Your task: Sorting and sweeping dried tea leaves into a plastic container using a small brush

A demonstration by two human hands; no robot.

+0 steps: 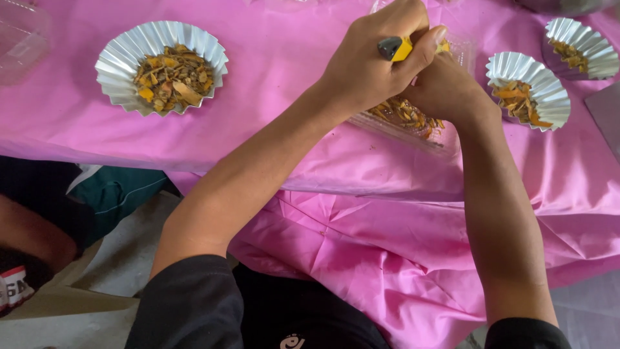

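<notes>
Both hands meet over a clear plastic tray (pixel 413 126) of yellow-orange dried chips that lies on the pink-covered counter (pixel 290 71), close to its near edge and right of the middle. The left hand (pixel 371 61) is closed in a fist round a small tool with a yellow body and dark grey end (pixel 395 48); the tool's short length runs roughly along the near edge, dark end toward the left. The right hand (pixel 445 87) sits just behind and under the left, touching it, fingers curled down into the tray; what they grip is hidden. The left hand is the upper and nearer one, the tray directly below both.

Toward the far left corner stands a fluted foil cup (pixel 161 64) filled with the same chips, well apart from the hands. Two more foil cups (pixel 529 87) (pixel 581 45) stand just beside the tray on its right.
</notes>
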